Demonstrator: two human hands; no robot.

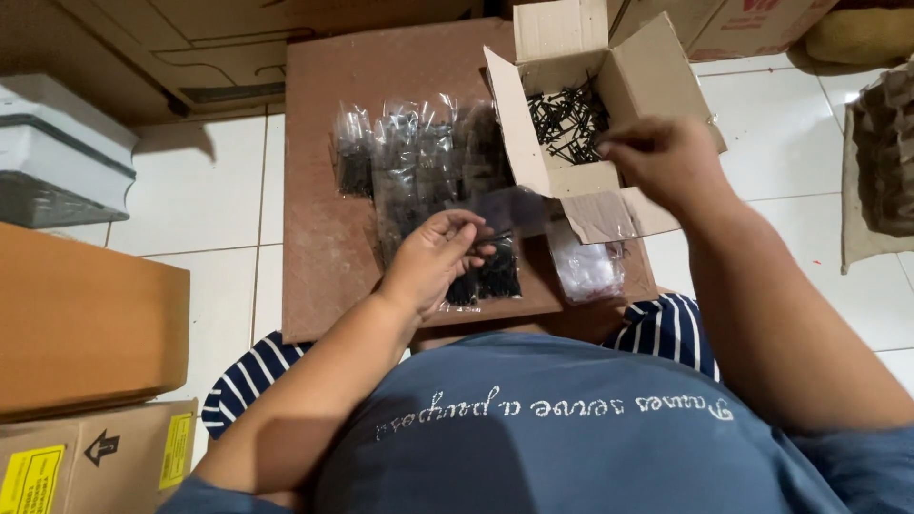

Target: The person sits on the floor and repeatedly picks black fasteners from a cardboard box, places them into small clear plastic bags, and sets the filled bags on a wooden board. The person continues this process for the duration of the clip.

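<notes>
My left hand (436,255) holds a small clear plastic bag (487,262) partly filled with black screws, just above a brown board (328,238) on the floor. My right hand (657,152) is at the front rim of an open cardboard box (647,81), fingers pinched on what looks like a few black screws (569,119) from the loose heap inside. A row of several filled clear bags of screws (414,157) lies on the board to the left of the box.
A pile of empty clear bags (586,266) lies on the board near my knees. Cardboard boxes (86,324) stand at the left, grey plastic trays (57,152) behind them, more cartons along the back, an egg-tray stack (881,162) at the right. White tiled floor around.
</notes>
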